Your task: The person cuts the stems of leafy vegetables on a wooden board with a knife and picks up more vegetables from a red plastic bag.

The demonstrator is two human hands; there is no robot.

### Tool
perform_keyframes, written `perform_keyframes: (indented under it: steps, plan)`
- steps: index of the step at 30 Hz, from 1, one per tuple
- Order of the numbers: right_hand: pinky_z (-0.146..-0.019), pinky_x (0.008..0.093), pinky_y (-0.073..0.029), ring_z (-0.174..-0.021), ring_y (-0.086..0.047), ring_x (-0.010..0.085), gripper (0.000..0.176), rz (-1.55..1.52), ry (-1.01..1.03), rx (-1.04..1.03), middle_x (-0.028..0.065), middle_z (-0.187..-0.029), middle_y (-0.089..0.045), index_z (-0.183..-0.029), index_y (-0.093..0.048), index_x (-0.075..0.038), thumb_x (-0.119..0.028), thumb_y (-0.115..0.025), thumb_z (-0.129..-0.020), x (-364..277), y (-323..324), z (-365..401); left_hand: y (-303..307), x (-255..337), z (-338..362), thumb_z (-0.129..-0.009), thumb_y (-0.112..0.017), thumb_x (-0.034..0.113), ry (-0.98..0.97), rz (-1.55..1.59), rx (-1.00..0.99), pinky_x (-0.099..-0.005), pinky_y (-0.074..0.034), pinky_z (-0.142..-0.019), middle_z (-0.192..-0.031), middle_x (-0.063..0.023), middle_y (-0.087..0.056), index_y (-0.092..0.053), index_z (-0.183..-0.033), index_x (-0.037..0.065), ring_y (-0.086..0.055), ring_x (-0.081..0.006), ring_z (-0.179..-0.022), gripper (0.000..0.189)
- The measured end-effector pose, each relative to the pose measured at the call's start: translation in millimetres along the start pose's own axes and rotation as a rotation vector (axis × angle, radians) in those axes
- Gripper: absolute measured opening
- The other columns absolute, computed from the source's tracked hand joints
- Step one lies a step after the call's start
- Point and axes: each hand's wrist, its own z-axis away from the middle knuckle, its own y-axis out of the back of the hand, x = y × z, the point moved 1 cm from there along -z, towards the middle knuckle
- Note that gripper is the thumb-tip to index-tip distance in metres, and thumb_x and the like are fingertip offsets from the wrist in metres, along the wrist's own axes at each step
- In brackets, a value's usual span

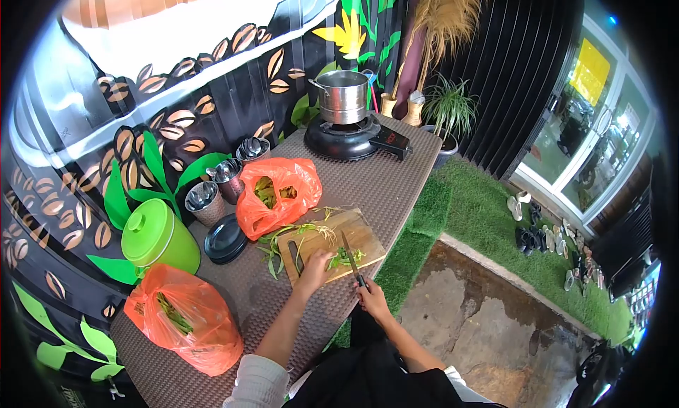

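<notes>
My right hand (372, 297) is closed round the black handle of a knife (352, 259), whose blade points away from me over the wooden cutting board (370, 232). Close to the blade, my left hand (315, 269) has its fingers bent down on green leafy stems at the board's near side. Chopped green pieces (346, 258) lie beside and under the blade. Uncut stems with pale roots (318, 231) stretch across the board's far left edge, some hanging over onto the table. My left fingertips are partly hidden.
Behind the board sits an orange plastic bag (297, 188) of greens; another orange bag (205, 337) stands nearer left. A green lidded bucket (159, 238), dark plates (226, 239) and cutlery cups (205, 203) line the wall. A steel pot (343, 100) rests on a portable stove (339, 140).
</notes>
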Motion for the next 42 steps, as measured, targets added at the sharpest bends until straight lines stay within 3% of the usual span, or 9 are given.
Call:
perform_keyframes:
  steps: [3, 14, 20, 28, 32, 36, 38, 41, 42]
  plan:
    - [-0.044, 0.0242, -0.039, -0.048, -0.048, 0.0079, 0.017, 0.028, 0.041, 0.049, -0.0003, -0.058, -0.052, -0.097, -0.06, -0.005, -0.016, -0.051, -0.086, 4, 4, -1, -21, -18, -6, -0.074, -0.071, 0.017, -0.022, -0.089, -0.001, -0.0411, -0.044, -0.084, -0.094, -0.0156, -0.055, -0.062, -0.106, 0.005, -0.054, -0.0348, -0.095, 0.035]
    - [-0.045, 0.0239, -0.039, -0.049, -0.048, 0.0071, 0.017, -0.002, 0.011, 0.039, -0.0005, -0.061, -0.052, -0.097, -0.06, -0.006, -0.015, -0.05, -0.087, 14, 4, 3, -21, -10, -2, -0.079, -0.063, 0.01, -0.091, -0.031, 0.141, -0.0438, -0.043, -0.085, -0.097, -0.018, -0.058, -0.061, -0.098, -0.001, -0.052, -0.0373, -0.097, 0.022]
    - [-0.043, 0.0226, -0.037, -0.048, -0.046, 0.0059, 0.016, -0.079, 0.007, 0.052, -0.0012, -0.06, -0.051, -0.098, -0.059, -0.007, -0.015, -0.05, -0.088, 10, 5, 6, 11, -7, 1, -0.079, -0.064, 0.011, 0.029, -0.016, 0.109, -0.0417, -0.043, -0.084, -0.095, -0.017, -0.059, -0.061, -0.095, -0.001, -0.053, -0.0353, -0.097, 0.02]
    - [-0.039, 0.0241, -0.036, -0.044, -0.045, 0.0072, 0.015, -0.041, -0.024, 0.027, -0.0002, -0.058, -0.05, -0.096, -0.058, -0.005, -0.017, -0.052, -0.088, 4, -3, 8, 34, -15, 10, -0.072, -0.073, 0.012, 0.111, -0.272, 0.285, -0.0406, -0.042, -0.087, -0.099, -0.0143, -0.055, -0.064, -0.095, 0.003, -0.05, -0.0333, -0.1, 0.027]
    - [-0.036, 0.0279, -0.038, -0.039, -0.047, 0.0124, 0.024, 0.046, -0.071, -0.106, 0.0037, -0.054, -0.051, -0.091, -0.056, 0.0, -0.023, -0.052, -0.09, -5, -12, 11, 29, 3, 11, -0.074, -0.07, 0.012, 0.127, -0.333, 0.448, -0.0407, -0.041, -0.085, -0.1, -0.0131, -0.053, -0.066, -0.094, 0.004, -0.049, -0.0317, -0.097, 0.022]
    - [-0.033, 0.0283, -0.038, -0.038, -0.046, 0.0129, 0.021, 0.171, -0.027, -0.055, 0.0056, -0.055, -0.049, -0.093, -0.054, 0.001, -0.02, -0.051, -0.09, 0, -13, 3, 11, 12, 10, -0.08, -0.064, 0.01, 0.159, -0.292, 0.422, -0.0412, -0.04, -0.086, -0.099, -0.0138, -0.053, -0.066, -0.094, 0.003, -0.048, -0.0312, -0.098, 0.016]
    - [-0.032, 0.0291, -0.039, -0.037, -0.047, 0.0136, 0.022, 0.199, -0.003, -0.025, 0.0063, -0.054, -0.05, -0.092, -0.054, 0.002, -0.02, -0.052, -0.09, 2, -9, 0, -8, 0, 13, -0.084, -0.06, 0.01, 0.138, -0.014, 0.339, -0.0412, -0.041, -0.082, -0.093, -0.015, -0.054, -0.067, -0.091, 0.002, -0.05, -0.032, -0.095, 0.013]
    - [-0.033, 0.0295, -0.04, -0.038, -0.049, 0.0139, 0.023, 0.229, 0.048, 0.056, 0.0067, -0.054, -0.051, -0.091, -0.053, 0.002, -0.02, -0.051, -0.09, -3, -4, -2, -28, -3, 16, -0.082, -0.061, 0.009, 0.145, 0.014, 0.291, -0.0405, -0.042, -0.078, -0.087, -0.015, -0.055, -0.067, -0.09, 0.003, -0.053, -0.0334, -0.091, 0.013]
    - [-0.038, 0.0336, -0.043, -0.042, -0.053, 0.0199, 0.024, 0.277, 0.066, 0.063, 0.0113, -0.055, -0.053, -0.093, -0.054, 0.003, -0.021, -0.051, -0.09, -5, -3, -2, -32, -3, 15, -0.081, -0.061, 0.009, 0.147, 0.007, 0.262, -0.0405, -0.042, -0.078, -0.087, -0.0146, -0.056, -0.068, -0.09, 0.003, -0.053, -0.0335, -0.09, 0.012]
